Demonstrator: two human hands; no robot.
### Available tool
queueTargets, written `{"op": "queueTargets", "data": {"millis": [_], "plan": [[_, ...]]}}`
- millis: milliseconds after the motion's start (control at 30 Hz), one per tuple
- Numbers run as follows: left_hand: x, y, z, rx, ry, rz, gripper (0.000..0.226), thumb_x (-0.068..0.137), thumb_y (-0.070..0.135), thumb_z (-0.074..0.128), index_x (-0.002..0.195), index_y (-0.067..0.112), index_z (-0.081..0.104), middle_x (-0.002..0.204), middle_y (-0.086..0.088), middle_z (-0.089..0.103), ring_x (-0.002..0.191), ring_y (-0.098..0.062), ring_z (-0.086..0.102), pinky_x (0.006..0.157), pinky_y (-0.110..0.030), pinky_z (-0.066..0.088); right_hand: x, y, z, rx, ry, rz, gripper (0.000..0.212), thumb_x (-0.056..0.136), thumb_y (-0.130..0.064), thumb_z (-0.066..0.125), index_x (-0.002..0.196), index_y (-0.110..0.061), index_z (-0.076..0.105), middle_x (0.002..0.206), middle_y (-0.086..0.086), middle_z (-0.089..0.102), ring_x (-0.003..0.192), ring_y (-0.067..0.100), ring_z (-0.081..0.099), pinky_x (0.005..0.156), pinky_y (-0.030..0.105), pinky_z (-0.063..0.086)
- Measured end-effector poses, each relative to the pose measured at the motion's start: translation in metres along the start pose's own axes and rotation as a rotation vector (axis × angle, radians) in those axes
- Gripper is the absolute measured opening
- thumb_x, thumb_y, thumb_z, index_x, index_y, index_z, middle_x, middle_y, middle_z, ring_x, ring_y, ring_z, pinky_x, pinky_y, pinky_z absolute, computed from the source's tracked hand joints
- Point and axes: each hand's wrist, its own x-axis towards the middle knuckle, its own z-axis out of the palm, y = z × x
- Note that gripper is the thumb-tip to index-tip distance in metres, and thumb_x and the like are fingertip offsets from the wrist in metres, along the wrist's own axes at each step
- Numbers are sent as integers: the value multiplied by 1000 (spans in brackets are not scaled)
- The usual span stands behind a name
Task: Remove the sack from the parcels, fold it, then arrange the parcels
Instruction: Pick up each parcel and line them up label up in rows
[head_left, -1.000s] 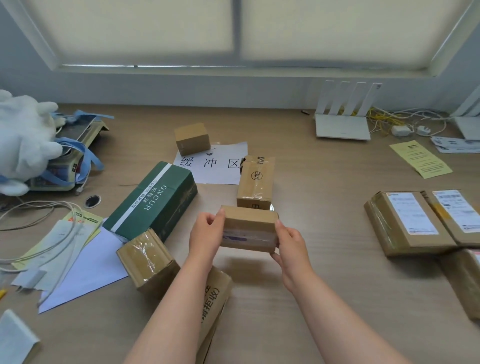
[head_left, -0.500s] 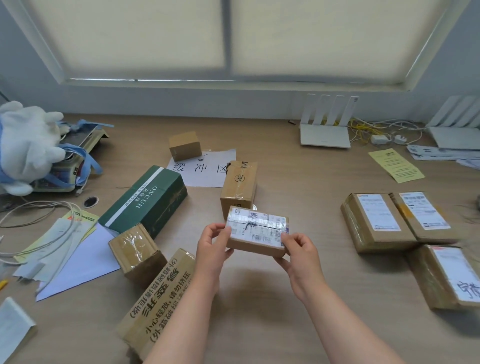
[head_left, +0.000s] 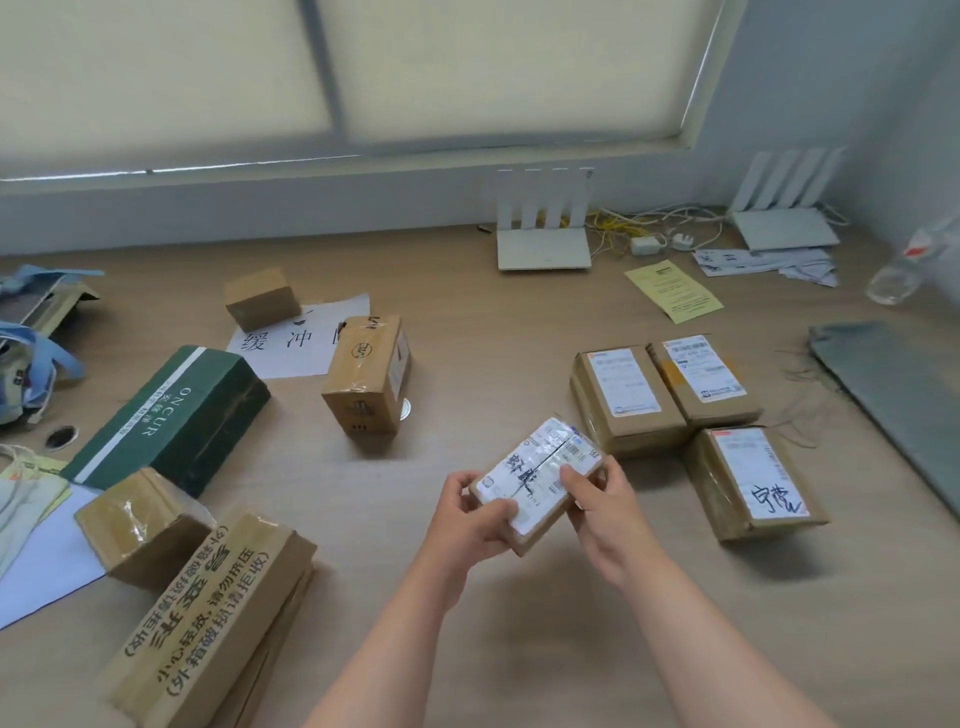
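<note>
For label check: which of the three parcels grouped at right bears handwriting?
The front brown cardboard parcel; the rear-left parcel and rear-right parcel show print only.

I record soft, even daylight through the blind (head_left: 467, 67) at the far edge of the worktop (head_left: 467, 332). Shadows beside the parcels (head_left: 363, 379) are faint, falling toward me. The taped face of the labelled parcel (head_left: 535, 480) shows glare. Wide-angle distortion bends the window frame (head_left: 701, 73); the bottle (head_left: 893, 275) at the far right corner is blurred.
</note>
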Motion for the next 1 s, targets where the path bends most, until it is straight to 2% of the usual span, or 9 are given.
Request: {"op": "queueTargets", "data": {"millis": [100, 200, 300, 400, 467, 533, 700, 833, 1000], "plan": [[5, -30, 55, -33, -36, -94, 57, 70, 20, 75, 115, 11, 41, 124, -18, 64, 100, -31, 74, 77, -43, 63, -4, -5, -39, -92, -7, 107, 31, 100, -11, 60, 131, -11, 56, 120, 10, 74, 106, 26, 73, 89, 38, 58], [12, -54, 101, 33, -39, -147, 53, 71, 35, 75, 106, 14, 41, 118, -12, 65, 96, -23, 72, 77, -34, 59, -10, -7, -80, -164, 1, 217, 24, 102, -14, 56, 125, -16, 62, 112, 8, 77, 95, 25, 75, 78, 35, 57], [24, -77, 134, 191, 5, -166, 50, 74, 40, 72, 108, 16, 45, 110, -5, 71, 86, -17, 71, 70, -27, 51, -8, -4, -125, -256, 45, 269, 23, 102, -13, 52, 119, -25, 62, 113, 1, 76, 100, 21, 71, 95, 42, 51], [33, -98, 160, 272, 6, -185, 45, 84, 28, 70, 121, 24, 44, 106, 0, 76, 87, -13, 76, 66, -22, 53, 0, 7, -160, -349, 162, 248, 25, 99, -6, 54, 117, -16, 69, 107, 1, 78, 101, 22, 72, 103, 46, 51], [39, -110, 173, 315, 7, -200, 59, 76, 33, 72, 127, 23, 43, 110, 1, 75, 92, -14, 75, 79, -28, 58, 8, 18, -178, -383, 264, 193, 25, 94, -1, 59, 111, -9, 75, 100, 2, 79, 98, 23, 73, 97, 44, 56], [45, -119, 185, 406, 69, -197, 65, 68, 39, 71, 125, 22, 45, 114, 1, 73, 98, -16, 73, 92, -36, 56, 14, 26, -187, -382, 325, 167, 20, 91, -3, 63, 102, -13, 78, 99, 2, 80, 97, 22, 73, 93, 40, 57], [59, -118, 216, 652, 226, -89, 39, 84, 42, 71, 112, 22, 52, 112, 1, 67, 102, -19, 67, 82, -29, 51, 23, 24, -191, -182, 504, 83, 17, 91, -3, 68, 104, -12, 73, 91, 3, 77, 85, 20, 71, 86, 34, 55], [70, -121, 230, 650, 239, -104, 42, 83, 46, 70, 110, 21, 50, 110, 1, 69, 99, -17, 66, 84, -29, 51, 35, 28, -194, 34, 597, 115, 36, 90, -9, 73, 123, 1, 65, 101, 11, 77, 91, 24, 73, 94, 43, 57], [79, -124, 237, 602, 239, -115, 49, 84, 51, 69, 115, 19, 51, 114, 1, 68, 104, -18, 66, 92, -33, 51, 40, 16, -193, 240, 584, 116, 36, 93, 0, 67, 127, 3, 55, 103, 14, 70, 88, 21, 69, 91, 37, 53]]}}
